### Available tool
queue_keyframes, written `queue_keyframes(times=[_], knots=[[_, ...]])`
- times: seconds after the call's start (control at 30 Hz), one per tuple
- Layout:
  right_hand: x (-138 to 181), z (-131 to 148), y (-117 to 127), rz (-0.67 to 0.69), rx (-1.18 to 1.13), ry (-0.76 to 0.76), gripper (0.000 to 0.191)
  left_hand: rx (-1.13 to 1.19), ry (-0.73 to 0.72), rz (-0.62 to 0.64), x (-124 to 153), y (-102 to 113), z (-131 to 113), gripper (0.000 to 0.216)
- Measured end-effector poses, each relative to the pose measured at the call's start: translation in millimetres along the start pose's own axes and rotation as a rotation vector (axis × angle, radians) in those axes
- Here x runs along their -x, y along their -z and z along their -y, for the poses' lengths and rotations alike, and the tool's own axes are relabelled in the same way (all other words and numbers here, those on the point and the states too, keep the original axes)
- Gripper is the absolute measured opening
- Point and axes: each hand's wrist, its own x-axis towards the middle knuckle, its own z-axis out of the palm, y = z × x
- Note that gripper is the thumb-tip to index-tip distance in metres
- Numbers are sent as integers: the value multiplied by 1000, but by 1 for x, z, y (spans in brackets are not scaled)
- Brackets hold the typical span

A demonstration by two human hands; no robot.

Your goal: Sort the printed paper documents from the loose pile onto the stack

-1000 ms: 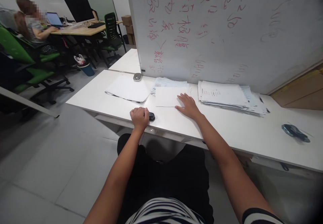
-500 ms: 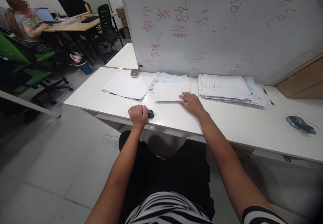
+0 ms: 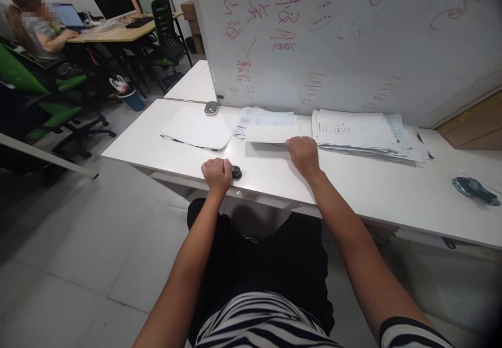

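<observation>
Near the desk's front edge, my left hand (image 3: 217, 174) is closed around a black object with a rounded end (image 3: 236, 172). Most of that object is hidden under my fingers, so its kind does not show. My right hand (image 3: 303, 154) grips the right front corner of some white paper (image 3: 266, 134), thumb below and fingers on top. The paper's front edge is raised off the desk, with a shadow beneath it. Behind it lie bluish printed sheets (image 3: 270, 117). A stack of papers (image 3: 353, 131) lies just right of my right hand.
More white sheets (image 3: 196, 127) lie on the white desk (image 3: 274, 181) at left, with a grey mouse (image 3: 210, 108) behind them. A whiteboard (image 3: 337, 50) stands along the back. At far right is a dark, shiny object (image 3: 475, 191). A person (image 3: 47, 37) sits at another desk.
My right hand has gone from lying with fingers spread at the paper's corner to gripping it, and the front edge has lifted. My left hand stays on the black object. The view has shifted slightly.
</observation>
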Motion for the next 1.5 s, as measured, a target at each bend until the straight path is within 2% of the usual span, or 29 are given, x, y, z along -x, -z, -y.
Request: queue_keyframes(times=[0.27, 0.37, 0.43, 0.57, 0.7, 0.8, 0.87, 0.93, 1.03, 1.17, 1.2, 1.27, 1.37, 1.43, 1.5], knots=[[0, 3, 4, -96, -69, -25, 28, 39, 12, 11, 0, -1, 0, 32], [0, 3, 3, -187, -110, -77, 30, 43, 10, 10, 0, -1, 1, 31], [0, 3, 2, -279, -155, -181, 33, 43, 9, 11, 0, -1, 1, 31], [-1, 11, 9, -375, -369, -520, 39, 37, 7, 7, 0, 1, 1, 33], [16, 38, 26, -519, -628, -796, 37, 17, 5, 11, 0, 3, 0, 34], [46, 69, 38, -627, -858, -991, 37, 19, 15, 21, 0, 3, 0, 34], [68, 90, 45, -662, -1028, -1070, 39, 16, 21, 23, 0, 2, 0, 35], [88, 109, 49, -661, -1135, -1096, 41, 13, 28, 37, -1, 1, 1, 36], [107, 129, 55, -646, -1171, -1089, 39, 11, 27, 48, -4, 4, -2, 35], [119, 144, 66, -598, -1208, -1049, 42, 106, 18, -17, 2, 24, -25, 29], [120, 148, 69, -579, -1222, -1042, 45, 186, 24, -4, 8, 31, -35, 31], [122, 155, 73, -538, -1254, -1034, 47, 440, 59, 107, 22, 47, -58, 37], [127, 165, 75, -475, -1287, -1016, 45, 912, 220, 435, 43, 65, -92, 39], [131, 168, 74, -415, -1289, -1003, 44, 1034, 329, 558, 50, 70, -105, 33], [135, 165, 74, -348, -1278, -1011, 42, 1071, 417, 592, 50, 69, -107, 32]])
